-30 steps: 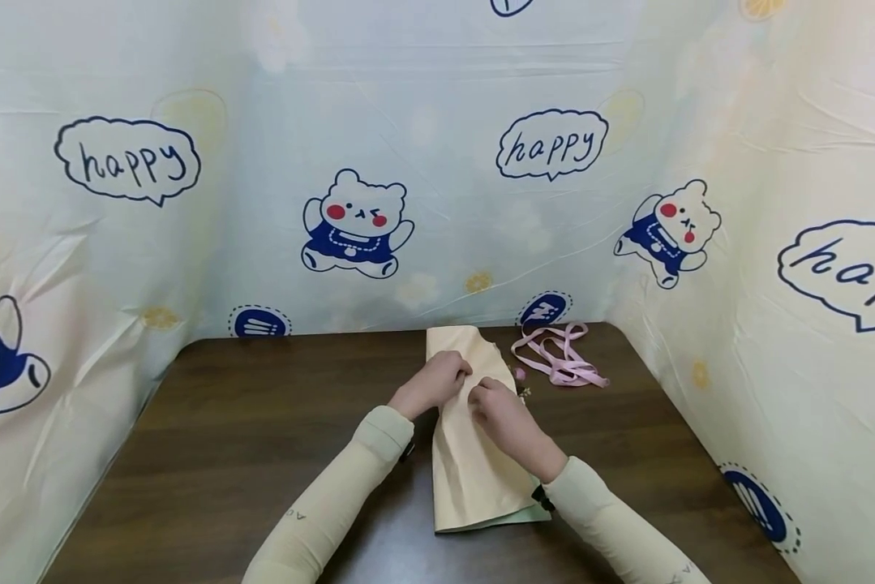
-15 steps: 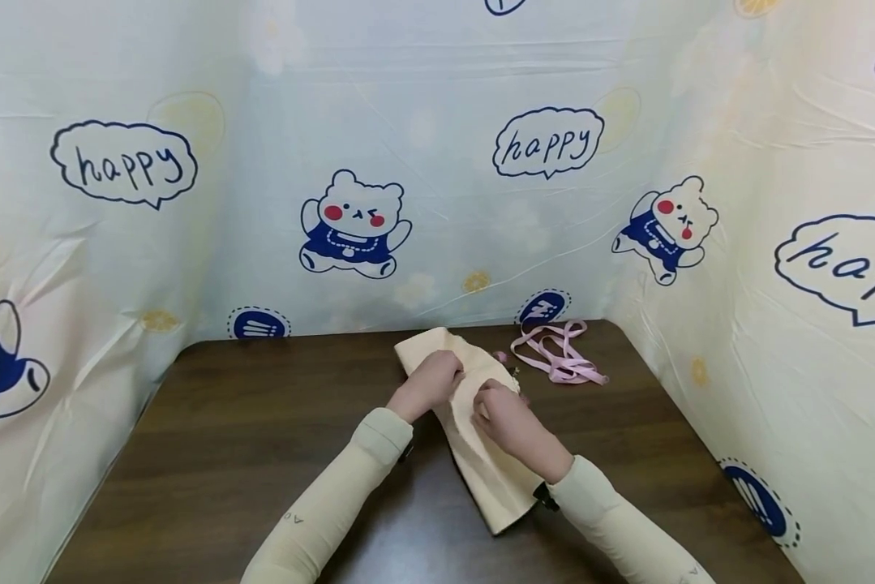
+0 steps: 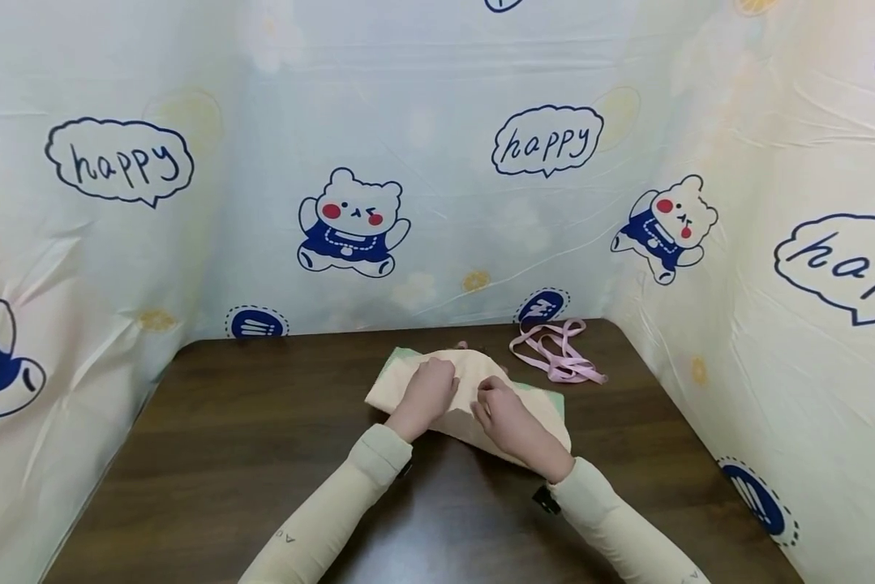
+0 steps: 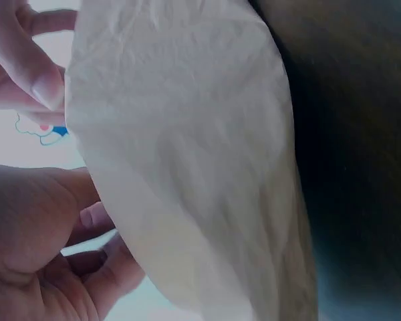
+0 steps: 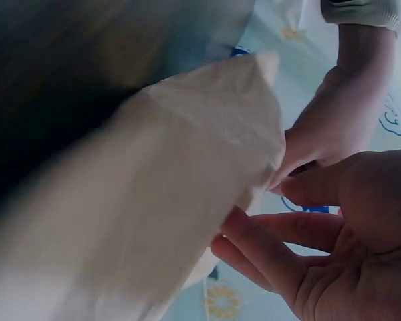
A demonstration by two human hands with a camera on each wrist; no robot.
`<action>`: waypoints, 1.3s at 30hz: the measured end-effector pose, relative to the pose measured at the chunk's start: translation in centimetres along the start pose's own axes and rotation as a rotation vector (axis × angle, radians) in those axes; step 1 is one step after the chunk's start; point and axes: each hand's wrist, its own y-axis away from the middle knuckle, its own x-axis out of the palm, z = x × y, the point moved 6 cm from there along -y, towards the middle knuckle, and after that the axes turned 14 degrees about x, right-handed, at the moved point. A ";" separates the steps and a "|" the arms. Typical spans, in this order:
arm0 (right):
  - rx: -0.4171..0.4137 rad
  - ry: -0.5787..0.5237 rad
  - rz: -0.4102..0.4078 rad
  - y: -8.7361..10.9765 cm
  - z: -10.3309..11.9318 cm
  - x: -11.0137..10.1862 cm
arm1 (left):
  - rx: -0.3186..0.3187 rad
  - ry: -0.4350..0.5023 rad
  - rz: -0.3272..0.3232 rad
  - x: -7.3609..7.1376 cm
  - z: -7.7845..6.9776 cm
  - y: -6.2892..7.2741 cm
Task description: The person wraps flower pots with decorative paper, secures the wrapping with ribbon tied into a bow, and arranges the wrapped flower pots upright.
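A cream sheet, like wrapping paper or thin fabric, is folded with pale green layers showing at its ends. It lies crosswise near the table's far side. A small pink bit, flower-like, peeks over its far edge. My left hand grips the sheet's upper edge with curled fingers. A little to the right, my right hand holds the same edge, its fingertips touching the sheet in the right wrist view. In the left wrist view the cream sheet hides some fingertips.
A loose pink ribbon lies tangled at the table's back right. The dark wooden table meets a printed curtain at the back and sides.
The cream sheet has turned from lengthwise through a slant to crosswise, its near end swinging away and right. Green layers now show at both ends. Both hands stay nearly in place; the ribbon lies still.
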 end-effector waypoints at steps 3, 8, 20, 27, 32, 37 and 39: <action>0.030 -0.013 -0.009 -0.1 -0.2 0.1 | -0.012 -0.005 -0.024 0.1 -0.2 0.3; 0.079 -0.008 -0.010 -0.1 -0.6 0.3 | -0.021 0.007 -0.085 0.2 -0.6 0.9; 0.235 0.011 -0.015 0.2 -1.3 1.0 | -0.035 0.070 -0.156 0.9 -1.1 1.2; 0.275 0.015 0.015 0.1 -1.5 1.7 | -0.037 0.156 -0.177 1.2 0.3 2.0; 0.262 0.035 0.021 0.0 -1.3 1.7 | -0.037 0.220 -0.160 1.4 0.7 2.4; 0.255 0.000 0.099 -0.3 -1.7 1.9 | -0.025 0.137 -0.158 1.2 0.0 3.1; 0.235 -0.011 0.133 -0.4 -1.8 1.9 | -0.008 0.040 -0.158 1.1 -0.5 3.4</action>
